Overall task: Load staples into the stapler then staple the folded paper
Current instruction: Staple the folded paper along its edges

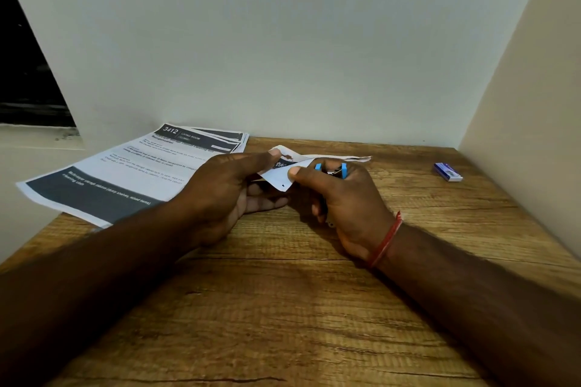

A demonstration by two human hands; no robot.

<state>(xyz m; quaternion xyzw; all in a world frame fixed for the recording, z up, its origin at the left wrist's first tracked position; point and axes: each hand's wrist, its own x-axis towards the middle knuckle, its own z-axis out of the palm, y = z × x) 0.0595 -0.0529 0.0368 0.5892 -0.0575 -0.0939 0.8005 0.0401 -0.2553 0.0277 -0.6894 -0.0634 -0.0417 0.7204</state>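
- While both hands meet above the middle of the brown wood-grain table [283,308], the left hand [232,185] pinches the white folded paper with a dark printed band [327,156], thumb on top and curled fingers beneath, holding it just off the tabletop.
- Right hand [345,201]: clenched round the small blue plastic stapler [344,170]. Only two blue parts and a glint of metal show between the fingers; the rest is hidden in the fist. The thumb presses on the near corner of the folded paper.
- Stapler against paper: the blue front end sits right at the paper's near right edge. Whether the paper lies between the stapler's jaws cannot be told.
- Folded paper, further: ragged far edge, one strip reaching rightward past the right hand's knuckles.
- Small blue-and-white cardboard staple box [448,172]: lying flat at the table's right side, well apart from both hands.
- Stack of white printed sheets with dark grey bands [125,173]: far left corner, overhanging the table's left edge; top sheet headed "3412 LIVING ROOM"; its right part is covered by the left hand.
- Red thread band [386,239]: round the right wrist.
- Plain white wall [283,41]: directly behind the table.
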